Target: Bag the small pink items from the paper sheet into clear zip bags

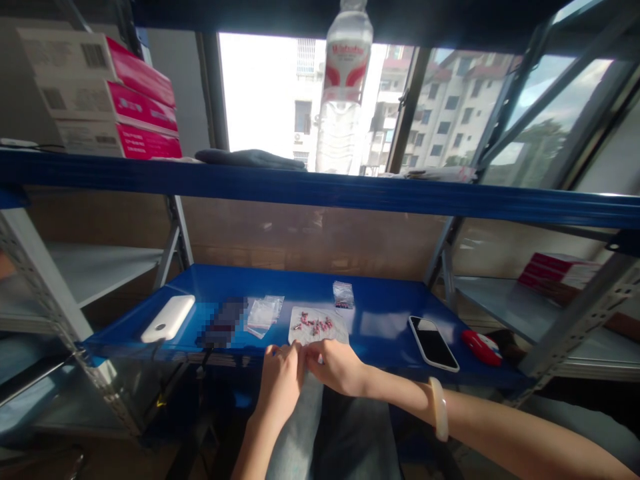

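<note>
My left hand (pixel 283 369) and my right hand (pixel 334 362) meet at the front edge of a blue shelf, fingertips pinched close together. Whatever lies between the fingers is too small or hidden to make out. Just beyond them is a pale, flat tray (pixel 294 319) with several small dark red pieces (pixel 320 325) scattered on it. Behind the tray lies a small clear zip bag (pixel 343 294) with dark bits along its bottom. To the left, several flat clear plastic bags (pixel 265 313) overlap one another.
A white power bank (pixel 169 319) lies at the left; a phone (pixel 433 343) and a red item (pixel 481 347) lie at the right. The upper shelf (pixel 320 190) crosses above, carrying a water bottle (pixel 345 93) and stacked pink-and-white boxes (pixel 107 100). Metal posts (pixel 55 287) flank the work shelf.
</note>
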Tool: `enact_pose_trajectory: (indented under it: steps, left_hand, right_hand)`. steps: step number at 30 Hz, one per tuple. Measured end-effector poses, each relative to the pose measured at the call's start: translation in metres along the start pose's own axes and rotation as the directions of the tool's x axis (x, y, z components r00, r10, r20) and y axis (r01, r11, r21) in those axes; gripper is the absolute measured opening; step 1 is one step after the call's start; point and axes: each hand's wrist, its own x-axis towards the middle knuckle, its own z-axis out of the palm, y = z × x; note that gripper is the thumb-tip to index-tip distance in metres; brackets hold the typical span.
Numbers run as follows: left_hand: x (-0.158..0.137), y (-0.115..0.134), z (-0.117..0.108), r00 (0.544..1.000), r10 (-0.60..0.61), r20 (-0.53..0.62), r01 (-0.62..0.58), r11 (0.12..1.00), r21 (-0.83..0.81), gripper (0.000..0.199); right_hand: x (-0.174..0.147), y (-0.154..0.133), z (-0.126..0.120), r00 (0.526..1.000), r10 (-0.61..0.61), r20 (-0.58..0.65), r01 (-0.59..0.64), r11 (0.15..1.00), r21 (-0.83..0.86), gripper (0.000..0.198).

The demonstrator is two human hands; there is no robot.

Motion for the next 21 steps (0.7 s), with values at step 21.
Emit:
enact_pose_trajectory:
  steps: [21]
  left_hand:
    - [-0.004,-0.022,-0.01,0.975,-0.153,0.162,0.201,0.918,-0.343,0.032]
  right_hand:
    - [-0.003,0.013,0.003,0.742,-0.59,0.319,0.67,0.636,-0.383,0.02]
